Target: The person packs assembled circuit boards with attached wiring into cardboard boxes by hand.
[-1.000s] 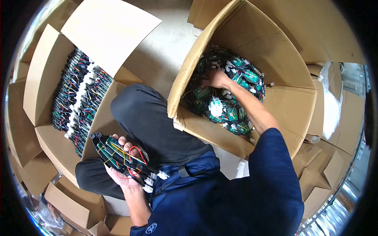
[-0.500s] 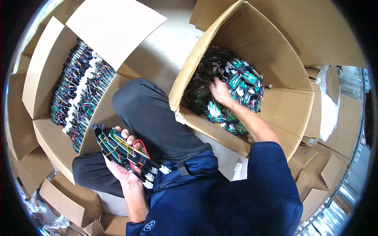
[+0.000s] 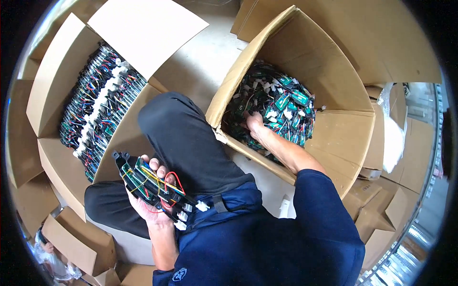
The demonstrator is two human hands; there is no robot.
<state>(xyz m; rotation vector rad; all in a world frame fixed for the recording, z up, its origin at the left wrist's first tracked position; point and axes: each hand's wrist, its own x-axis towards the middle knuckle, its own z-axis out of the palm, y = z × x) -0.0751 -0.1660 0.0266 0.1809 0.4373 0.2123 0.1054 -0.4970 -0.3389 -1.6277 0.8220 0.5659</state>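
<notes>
Keeps gripping wired modules in left fingers, but now shifts right fingers (cannot tell if gripping) toward near side of carton around them, apparently still searching loose modules below.

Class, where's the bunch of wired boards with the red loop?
In the head view's lower left, the bunch lies in the left hand, over the dark trousers, near the packed box.

Over right there's white plastic beside brown cartons; near left, a person by an open carton.
</notes>
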